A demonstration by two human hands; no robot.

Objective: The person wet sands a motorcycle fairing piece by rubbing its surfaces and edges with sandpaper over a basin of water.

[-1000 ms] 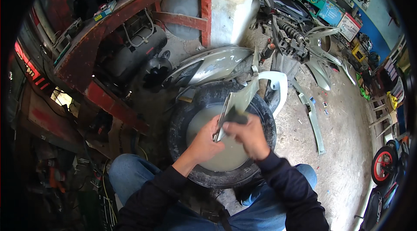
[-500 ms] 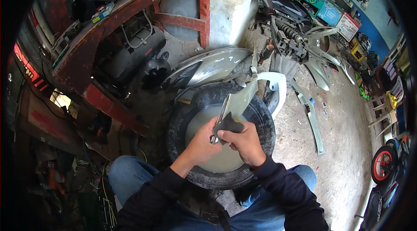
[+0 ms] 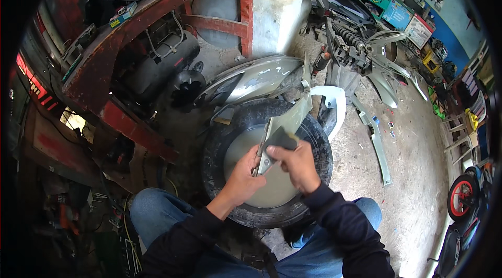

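My left hand [image 3: 243, 177] is closed around the near end of a grey-green motorcycle fairing panel [image 3: 294, 116], which slants up and away over the tub. Against the panel's face, my right hand [image 3: 301, 166] presses a dark folded piece of sandpaper [image 3: 283, 139], thumb on top. Part of the panel is hidden beneath the sheet and my fingers. Below both hands stands a round black rubber tub [image 3: 215, 160] between my knees, holding cloudy greyish water [image 3: 241, 147].
Just beyond the tub rest a silver-grey fairing [image 3: 264, 80] and a white curved part [image 3: 338, 113]. A long narrow trim strip [image 3: 377, 152] lies on the concrete at right. At left stands a red wooden bench frame [image 3: 130, 126]; a partly stripped motorcycle [image 3: 350, 37] is behind.
My right hand has slid the sandpaper up and slightly right along the panel, uncovering its near end. The left hand keeps its hold, with the panel tilted a little differently.
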